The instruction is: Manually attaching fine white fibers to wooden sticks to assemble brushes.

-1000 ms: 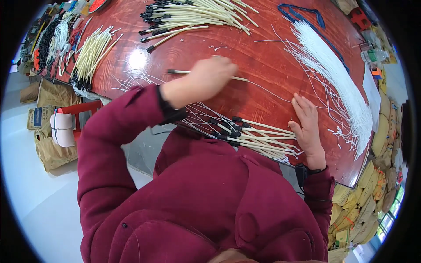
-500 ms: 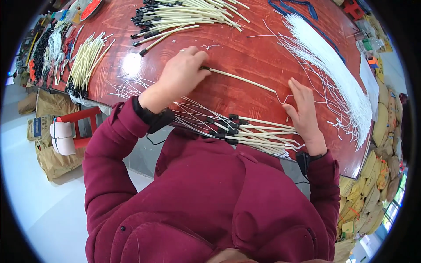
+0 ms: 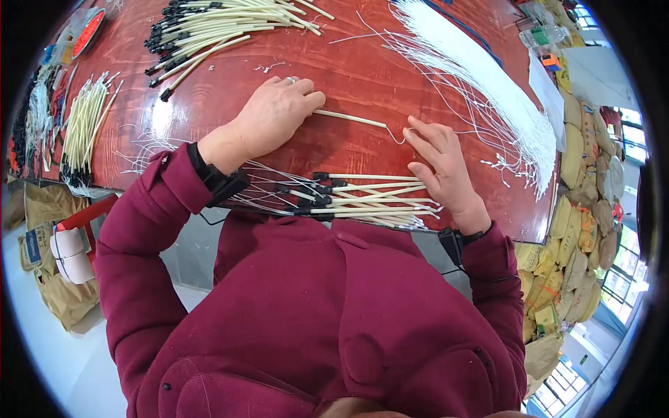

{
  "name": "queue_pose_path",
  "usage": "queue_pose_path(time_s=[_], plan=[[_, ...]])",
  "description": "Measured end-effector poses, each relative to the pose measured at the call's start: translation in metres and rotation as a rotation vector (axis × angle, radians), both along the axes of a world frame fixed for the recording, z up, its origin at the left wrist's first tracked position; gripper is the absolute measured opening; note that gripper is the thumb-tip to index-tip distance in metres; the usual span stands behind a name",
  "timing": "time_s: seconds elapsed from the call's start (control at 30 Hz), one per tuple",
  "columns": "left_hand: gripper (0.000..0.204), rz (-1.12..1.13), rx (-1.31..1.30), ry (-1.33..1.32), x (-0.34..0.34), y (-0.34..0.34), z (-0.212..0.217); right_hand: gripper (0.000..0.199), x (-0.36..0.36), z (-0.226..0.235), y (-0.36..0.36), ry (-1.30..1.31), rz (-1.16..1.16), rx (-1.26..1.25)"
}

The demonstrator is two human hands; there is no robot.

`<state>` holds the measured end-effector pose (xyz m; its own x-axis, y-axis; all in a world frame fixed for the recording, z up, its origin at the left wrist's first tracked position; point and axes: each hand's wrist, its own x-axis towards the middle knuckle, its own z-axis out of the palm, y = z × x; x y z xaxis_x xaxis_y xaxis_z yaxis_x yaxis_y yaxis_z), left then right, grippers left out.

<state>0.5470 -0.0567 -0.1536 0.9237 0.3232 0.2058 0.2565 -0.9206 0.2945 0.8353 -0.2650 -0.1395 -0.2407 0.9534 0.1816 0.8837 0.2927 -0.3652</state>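
Observation:
My left hand (image 3: 282,111) is closed over the near-left end of a thin cream tube (image 3: 352,118), hiding that end. A white cord (image 3: 397,136) comes out of the tube's other end and curves toward my right hand (image 3: 439,164). That right hand is open, its thumb apart from its stretched fingers, with the fingertips close to the cord. Whether they touch it I cannot tell. Below both hands, along the table's near edge, lies a pile of cream tubes with black ends (image 3: 376,198), with white cords trailing out to the left.
A larger bundle of black-ended tubes (image 3: 223,31) lies at the far side of the red table (image 3: 348,76). Another bundle of tubes (image 3: 87,129) sits on the left. At the right spreads a thick bunch of white cords (image 3: 481,83). Stacked sacks (image 3: 571,258) stand beyond the table's right edge.
The whole view has shifted, so the table appears farther left. My left hand now covers the tube's black end, which showed before. The right hand's fingers have come nearer the tube's corded end.

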Motion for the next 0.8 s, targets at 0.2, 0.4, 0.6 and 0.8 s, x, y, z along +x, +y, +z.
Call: queue_pose_path(time_s=[0.2, 0.4, 0.6, 0.8], plan=[[0.014, -0.033, 0.088, 0.035, -0.001, -0.001, -0.001, 0.054, -0.005, -0.014, -0.008, -0.017, 0.032, -0.044], [0.017, -0.075, 0.124, 0.086, -0.002, -0.002, 0.002, 0.063, -0.008, -0.018, -0.002, -0.009, 0.032, -0.07], [0.018, -0.099, 0.129, 0.031, 0.008, -0.005, -0.001, 0.067, -0.011, -0.022, 0.001, 0.022, 0.011, -0.072], [0.016, -0.016, 0.048, -0.014, 0.017, -0.01, -0.011, 0.056, -0.018, -0.024, 0.005, 0.004, -0.105, 0.029]])
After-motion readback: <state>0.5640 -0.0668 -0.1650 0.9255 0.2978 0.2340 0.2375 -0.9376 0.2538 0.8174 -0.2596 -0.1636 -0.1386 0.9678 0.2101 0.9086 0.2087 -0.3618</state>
